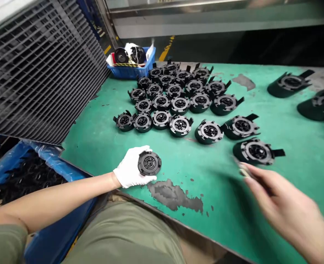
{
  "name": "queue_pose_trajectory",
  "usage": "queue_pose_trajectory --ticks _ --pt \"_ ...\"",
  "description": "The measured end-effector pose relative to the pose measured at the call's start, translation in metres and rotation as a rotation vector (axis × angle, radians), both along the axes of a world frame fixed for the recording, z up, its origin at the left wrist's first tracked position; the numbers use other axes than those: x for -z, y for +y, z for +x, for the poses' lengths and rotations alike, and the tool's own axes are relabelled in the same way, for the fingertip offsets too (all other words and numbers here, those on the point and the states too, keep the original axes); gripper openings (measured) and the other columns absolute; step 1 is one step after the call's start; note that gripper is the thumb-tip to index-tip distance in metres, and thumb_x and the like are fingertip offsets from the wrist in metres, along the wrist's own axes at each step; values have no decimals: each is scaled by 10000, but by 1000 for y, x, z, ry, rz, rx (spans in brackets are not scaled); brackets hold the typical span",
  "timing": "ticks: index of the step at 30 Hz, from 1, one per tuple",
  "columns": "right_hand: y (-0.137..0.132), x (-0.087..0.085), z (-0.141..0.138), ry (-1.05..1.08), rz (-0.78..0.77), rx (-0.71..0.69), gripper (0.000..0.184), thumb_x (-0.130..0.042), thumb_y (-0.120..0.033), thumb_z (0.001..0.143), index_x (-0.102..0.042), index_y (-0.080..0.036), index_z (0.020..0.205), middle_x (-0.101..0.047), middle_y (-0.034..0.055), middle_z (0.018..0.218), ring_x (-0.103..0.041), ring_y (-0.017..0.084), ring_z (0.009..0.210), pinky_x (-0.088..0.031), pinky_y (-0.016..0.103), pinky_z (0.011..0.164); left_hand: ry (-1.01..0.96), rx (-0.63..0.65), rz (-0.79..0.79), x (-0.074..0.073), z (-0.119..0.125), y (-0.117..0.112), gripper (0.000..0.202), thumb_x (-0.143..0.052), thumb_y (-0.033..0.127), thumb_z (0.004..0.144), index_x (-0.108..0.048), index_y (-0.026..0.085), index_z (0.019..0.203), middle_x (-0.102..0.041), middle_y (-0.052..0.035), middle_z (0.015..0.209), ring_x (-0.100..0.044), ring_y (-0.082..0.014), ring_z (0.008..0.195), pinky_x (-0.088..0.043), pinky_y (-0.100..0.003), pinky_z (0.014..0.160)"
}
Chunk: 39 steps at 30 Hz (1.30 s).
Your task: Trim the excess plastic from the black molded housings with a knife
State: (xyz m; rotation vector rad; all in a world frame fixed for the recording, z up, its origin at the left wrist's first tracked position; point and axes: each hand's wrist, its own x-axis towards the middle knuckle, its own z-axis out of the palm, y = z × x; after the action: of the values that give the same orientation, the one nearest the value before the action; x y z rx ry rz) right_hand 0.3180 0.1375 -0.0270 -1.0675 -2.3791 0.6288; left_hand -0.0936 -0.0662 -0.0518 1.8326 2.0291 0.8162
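Note:
My left hand (pixel 129 169), in a white glove, grips a round black plastic part (pixel 149 163) just above the green table (pixel 101 139) near its front edge. My right hand (pixel 285 209), bare and blurred by motion, is over the table at the lower right. It seems to pinch a thin dark tool (pixel 240 165) whose tip is close to a black round part with a tab (pixel 257 151). Several more such black parts (pixel 175 99) stand in rows at the middle of the table.
A blue bin (pixel 130 69) with black parts and paper stands at the table's far edge. A dark slatted panel (pixel 37 69) leans at the left. A blue plastic-lined crate (pixel 32 176) of black pieces sits by my left arm. Larger black parts (pixel 290 83) lie far right.

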Motion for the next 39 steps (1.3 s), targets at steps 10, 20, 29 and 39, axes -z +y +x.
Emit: queue_pose_trajectory --ticks 10,20,29,39 --pt "-170 -10 -124 29 -326 235 326 -539 -461 1144 -762 -288 1306 -832 53 1204 -807 233 1039 -659 368 930 -126 599 -158 -15 -71 49 1242 -940 726 665 -424 201 1665 -640 -205 1549 -614 -464 1442 -468 -620 1279" --pt "-177 -7 -151 67 -305 266 336 -541 -458 1147 -736 -272 1347 -812 62 1292 -784 234 1133 -629 366 994 -113 816 -201 -18 -91 84 1089 -847 680 873 -364 224 1737 -616 -170 1563 -603 -389 1452 -483 -551 1287" --pt "-170 -17 -164 -30 -224 167 304 -504 -354 1172 -672 -268 1411 -775 85 1202 -751 232 1081 -611 374 957 -115 894 -84 -8 -97 82 1202 -864 809 801 -371 224 1729 -559 -197 1662 -569 -436 1518 -461 -568 1306" --pt "-189 -11 -180 22 -99 130 314 -578 -209 1139 -621 -224 1449 -739 92 1164 -732 218 1012 -607 360 883 -160 836 141 -11 -97 79 882 -819 790 864 -629 184 1477 -748 -166 1343 -716 -368 1231 -586 -510 1110"
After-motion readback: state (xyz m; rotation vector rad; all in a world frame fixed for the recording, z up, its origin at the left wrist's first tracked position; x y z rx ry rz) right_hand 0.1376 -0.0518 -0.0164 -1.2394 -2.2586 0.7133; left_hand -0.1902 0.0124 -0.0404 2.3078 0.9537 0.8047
